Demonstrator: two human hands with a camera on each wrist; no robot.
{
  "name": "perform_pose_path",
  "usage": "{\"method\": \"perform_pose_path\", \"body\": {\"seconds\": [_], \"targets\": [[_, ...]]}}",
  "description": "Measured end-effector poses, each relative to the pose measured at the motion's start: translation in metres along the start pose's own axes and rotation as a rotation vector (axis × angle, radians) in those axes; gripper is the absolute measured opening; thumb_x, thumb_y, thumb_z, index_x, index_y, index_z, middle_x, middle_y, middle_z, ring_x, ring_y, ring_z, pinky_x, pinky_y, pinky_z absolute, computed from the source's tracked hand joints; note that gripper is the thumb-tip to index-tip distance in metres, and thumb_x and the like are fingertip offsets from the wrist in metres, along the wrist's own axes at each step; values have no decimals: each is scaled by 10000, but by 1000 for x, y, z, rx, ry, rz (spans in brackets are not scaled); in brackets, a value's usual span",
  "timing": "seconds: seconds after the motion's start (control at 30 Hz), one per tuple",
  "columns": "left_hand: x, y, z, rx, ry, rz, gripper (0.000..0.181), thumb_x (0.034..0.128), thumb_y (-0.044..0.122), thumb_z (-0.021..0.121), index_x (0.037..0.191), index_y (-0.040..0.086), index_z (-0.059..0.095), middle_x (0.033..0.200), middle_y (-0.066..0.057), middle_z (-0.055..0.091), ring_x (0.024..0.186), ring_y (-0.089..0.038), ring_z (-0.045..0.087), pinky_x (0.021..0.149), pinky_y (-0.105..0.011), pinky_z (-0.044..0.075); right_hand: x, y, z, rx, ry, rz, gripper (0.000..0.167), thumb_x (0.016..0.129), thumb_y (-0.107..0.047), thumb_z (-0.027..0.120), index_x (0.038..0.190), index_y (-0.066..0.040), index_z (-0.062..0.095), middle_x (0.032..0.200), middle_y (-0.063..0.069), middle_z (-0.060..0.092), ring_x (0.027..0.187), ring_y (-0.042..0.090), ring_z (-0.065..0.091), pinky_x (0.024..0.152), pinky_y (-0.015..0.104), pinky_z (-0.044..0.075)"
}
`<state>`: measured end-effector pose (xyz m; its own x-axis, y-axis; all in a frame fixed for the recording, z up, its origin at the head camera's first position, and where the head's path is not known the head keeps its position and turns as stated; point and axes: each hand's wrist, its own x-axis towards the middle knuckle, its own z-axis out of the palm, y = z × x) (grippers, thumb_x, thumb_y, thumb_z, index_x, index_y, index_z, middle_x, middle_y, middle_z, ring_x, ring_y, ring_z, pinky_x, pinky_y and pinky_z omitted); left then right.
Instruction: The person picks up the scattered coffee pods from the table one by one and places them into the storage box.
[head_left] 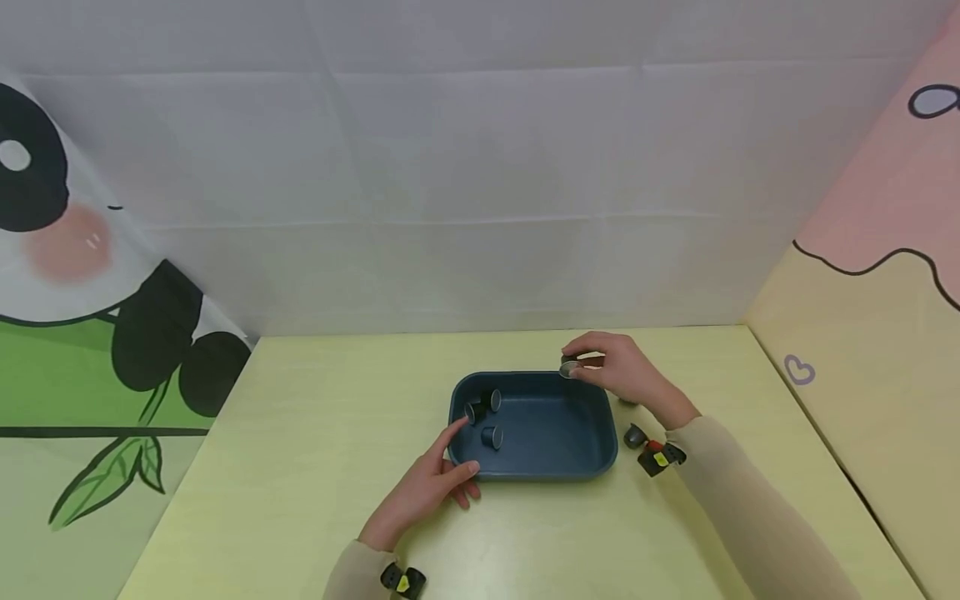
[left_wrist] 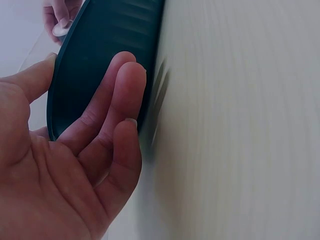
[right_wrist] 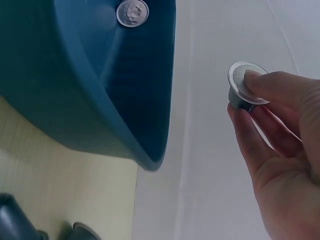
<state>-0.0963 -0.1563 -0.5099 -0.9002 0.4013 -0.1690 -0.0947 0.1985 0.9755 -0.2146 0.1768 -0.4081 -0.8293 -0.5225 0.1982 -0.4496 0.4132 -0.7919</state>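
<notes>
A dark blue tray [head_left: 540, 433] sits on the table with three coffee capsules inside, one of them the near capsule [head_left: 492, 437], grouped at its left end. My left hand [head_left: 420, 492] holds the tray's near left corner, the thumb at the rim and other fingers against the outer wall in the left wrist view. Above the tray's far right corner, my right hand [head_left: 626, 367] pinches a dark coffee capsule [right_wrist: 238, 82] with a silvery foil lid between thumb and fingers. In the right wrist view, a capsule lid [right_wrist: 132, 13] shows inside the tray.
Right of the tray, a dark capsule [head_left: 634, 436] lies on the pale yellow table [head_left: 300, 467]; another capsule [head_left: 628, 402] is partly hidden by the right hand. A white sheet [head_left: 480, 167] stands behind the table, and a printed panel [head_left: 862, 375] borders the right side.
</notes>
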Motion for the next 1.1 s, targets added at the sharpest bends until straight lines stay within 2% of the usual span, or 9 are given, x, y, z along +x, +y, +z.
{"method": "perform_pose_path", "body": {"seconds": [0.1,0.23,0.43,0.77,0.9,1.1], "targets": [[1,0,0,3,-2,2,757,996,313,632,1598,258,177,830,-162,724,682,-354,691,714,-348,559,8,1,6,-15,-2,-43,290,896,18,718,1179,54,667,1187,195,635,1071,356,643,916,447,531],[1,1,-1,-3,-4,2,758,997,315,629,1599,259,171,833,-164,723,689,-357,693,720,-356,563,19,1,13,-53,4,-64,277,898,-12,727,1172,0,688,1175,142,650,1066,306,651,919,400,534],[1,1,-1,-9,2,7,755,998,322,627,1599,256,174,830,-162,721,684,-356,692,712,-368,566,33,5,26,-66,-1,-115,284,909,-29,721,1187,14,684,1187,144,651,1069,312,655,916,375,535],[2,-1,-2,4,1,1,749,1002,305,624,1599,258,173,828,-148,725,678,-339,696,705,-344,567,45,14,40,-16,21,-139,299,907,-42,728,1189,46,680,1198,144,649,1058,327,666,910,349,536],[2,0,-2,1,-2,4,750,1001,308,624,1599,255,173,827,-147,725,680,-347,696,706,-352,571,49,18,44,22,34,-155,284,899,-23,731,1177,22,692,1192,146,653,1055,321,668,905,327,536],[2,-1,-2,-14,-1,-5,747,1006,290,619,1601,257,168,832,-153,724,679,-343,693,708,-352,569,53,25,52,76,32,-175,295,882,0,740,1167,51,686,1190,193,650,1059,346,665,905,403,540]]}}
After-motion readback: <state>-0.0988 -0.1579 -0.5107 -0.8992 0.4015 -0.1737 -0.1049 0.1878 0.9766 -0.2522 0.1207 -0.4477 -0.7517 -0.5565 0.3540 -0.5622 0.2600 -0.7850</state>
